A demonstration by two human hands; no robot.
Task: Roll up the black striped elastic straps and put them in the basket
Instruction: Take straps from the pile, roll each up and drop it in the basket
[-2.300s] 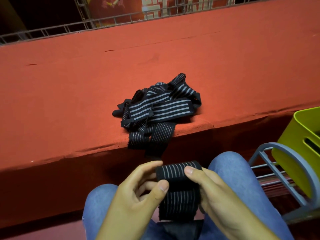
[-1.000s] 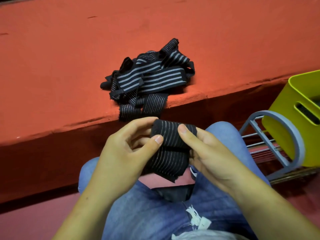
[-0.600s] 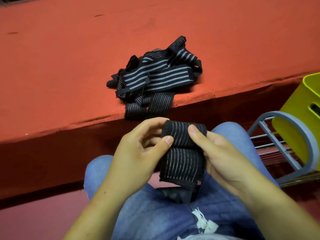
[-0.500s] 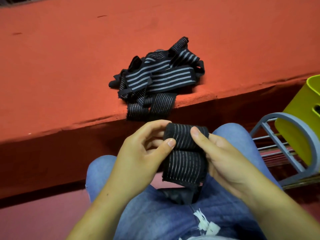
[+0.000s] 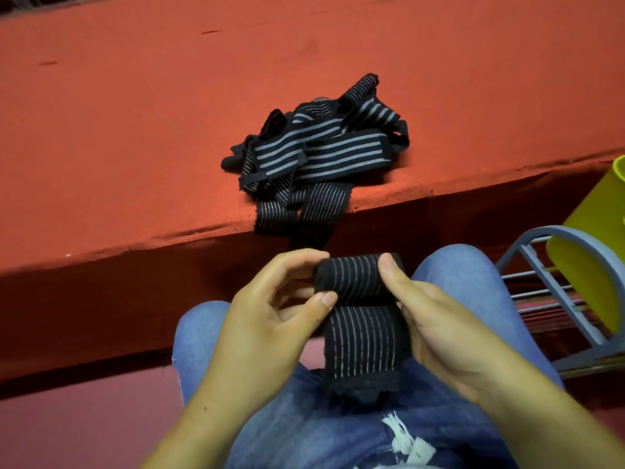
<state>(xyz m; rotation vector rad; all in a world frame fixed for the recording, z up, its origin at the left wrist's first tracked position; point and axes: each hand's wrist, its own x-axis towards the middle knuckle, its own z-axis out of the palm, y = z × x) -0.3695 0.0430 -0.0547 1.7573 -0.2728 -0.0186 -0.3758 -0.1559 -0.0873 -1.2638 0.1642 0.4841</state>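
Note:
A black striped elastic strap (image 5: pixel 358 282) is half rolled above my lap. My left hand (image 5: pixel 270 319) pinches the roll's left end between thumb and fingers. My right hand (image 5: pixel 436 326) grips the right end, thumb on top. The strap's loose tail (image 5: pixel 363 350) hangs down over my jeans. A pile of more black striped straps (image 5: pixel 321 154) lies on the red surface (image 5: pixel 135 130), two ends drooping over its front edge. The yellow-green basket (image 5: pixel 595 265) shows at the right edge, partly cut off.
A grey metal rack (image 5: pixel 554 292) stands at the right and carries the basket. My knees in blue jeans (image 5: pixel 453 275) sit below the red ledge. Pinkish floor (image 5: pixel 84 428) lies at the lower left.
The roll has grown a little as both hands turned it, and the hanging tail is shorter. The view has shifted slightly, leaving less of the basket in sight.

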